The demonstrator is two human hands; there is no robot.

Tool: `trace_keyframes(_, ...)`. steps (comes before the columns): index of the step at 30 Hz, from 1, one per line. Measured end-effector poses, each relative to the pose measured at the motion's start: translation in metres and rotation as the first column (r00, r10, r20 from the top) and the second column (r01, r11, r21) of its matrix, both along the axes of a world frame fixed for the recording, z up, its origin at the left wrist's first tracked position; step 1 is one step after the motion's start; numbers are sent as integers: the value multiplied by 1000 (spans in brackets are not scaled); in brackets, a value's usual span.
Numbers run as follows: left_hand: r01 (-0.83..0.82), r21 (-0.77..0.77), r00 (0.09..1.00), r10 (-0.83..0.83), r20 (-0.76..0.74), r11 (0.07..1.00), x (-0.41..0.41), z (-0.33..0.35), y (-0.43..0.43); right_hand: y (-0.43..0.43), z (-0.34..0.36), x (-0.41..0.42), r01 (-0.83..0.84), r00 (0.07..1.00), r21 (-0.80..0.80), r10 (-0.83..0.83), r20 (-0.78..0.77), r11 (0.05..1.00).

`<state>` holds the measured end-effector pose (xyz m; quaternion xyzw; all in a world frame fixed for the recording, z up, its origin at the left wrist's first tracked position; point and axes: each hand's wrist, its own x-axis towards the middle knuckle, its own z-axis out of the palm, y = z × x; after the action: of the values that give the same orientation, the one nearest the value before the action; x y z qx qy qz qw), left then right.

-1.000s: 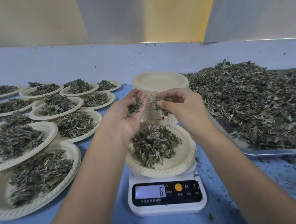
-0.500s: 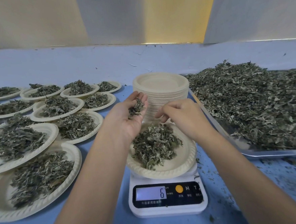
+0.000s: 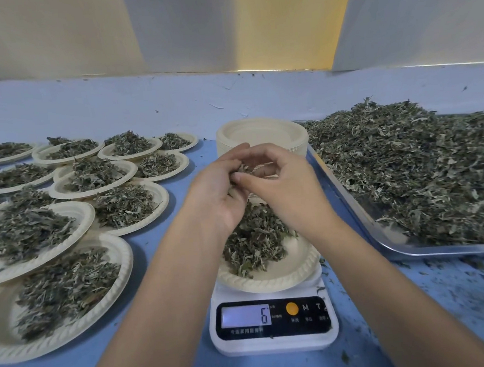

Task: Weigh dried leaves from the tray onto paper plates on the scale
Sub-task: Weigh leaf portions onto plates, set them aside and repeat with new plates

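A white digital scale (image 3: pixel 273 327) stands at the front centre and its display reads 6. On it sits a paper plate (image 3: pixel 295 268) with a heap of dried leaves (image 3: pixel 253 242). Above that plate my left hand (image 3: pixel 218 193) is cupped, palm up, around a small clump of leaves. My right hand (image 3: pixel 278 180) meets it from the right, thumb and fingers pinching at that clump. The metal tray (image 3: pixel 382 236) piled with dried leaves (image 3: pixel 423 176) lies to the right.
A stack of empty paper plates (image 3: pixel 260 130) stands just behind my hands. Several filled paper plates (image 3: pixel 73 209) cover the blue table on the left. Leaf crumbs (image 3: pixel 453 277) are scattered at the front right. A pale wall rises behind.
My right hand rose from the plate's rim and moved left to meet my left hand, which tilted inward. The scale reading stays at 6.
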<state>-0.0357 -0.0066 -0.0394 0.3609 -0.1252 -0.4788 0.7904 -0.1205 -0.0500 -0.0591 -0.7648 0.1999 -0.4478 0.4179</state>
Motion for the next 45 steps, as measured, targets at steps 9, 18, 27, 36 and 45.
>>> trace_keyframes(9,64,38,996,-66,67,997,1,1,4,-10,-2,-3,57,998,84,-57,-3,995)
trace_keyframes(18,-31,36,998,29,59,999,18,2,8,-17,0,-11,-22,988,109,39,-151,994)
trace_keyframes(27,-18,60,995,12,100,998,18,1,8,-17,-4,-8,45,990,155,-22,-142,987)
trace_keyframes(36,18,24,1000,-17,-11,1000,11,2,2,-4,0,-4,-106,994,81,105,18,991)
trace_keyframes(45,-5,30,999,4,52,1000,2,1,-1,3,-2,4,-28,998,82,24,54,996)
